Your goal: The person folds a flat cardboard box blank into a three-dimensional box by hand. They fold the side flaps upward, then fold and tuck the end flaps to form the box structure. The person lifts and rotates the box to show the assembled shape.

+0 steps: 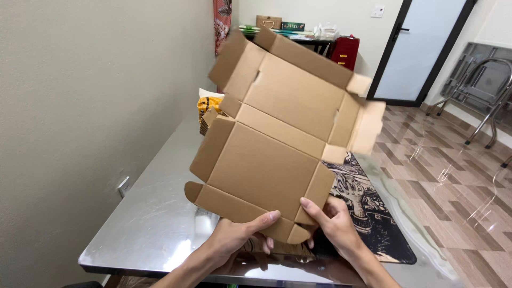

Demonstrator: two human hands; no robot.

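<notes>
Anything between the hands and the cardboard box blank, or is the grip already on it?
Nothing visible is in the way. The left hand and right hand both grip the near edge of the unfolded box blank, held above the steel table.

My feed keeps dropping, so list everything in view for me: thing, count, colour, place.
box blank: 1, brown cardboard, unfolded, held up over the table
table: 1, shiny steel, along the left wall
mat: 1, black with pale print, on the table under the blank
stack of blanks: 1, brown, far end of the table
yellow pack: 1, yellow, behind the stack
wall socket: 1, white, left wall
red case: 1, red, back of the room
door: 1, pale with black frame, back right
folded chairs: count unclear, metal, right wall
left hand: 1, grips the blank's bottom edge
right hand: 1, grips the blank's bottom right corner
</notes>
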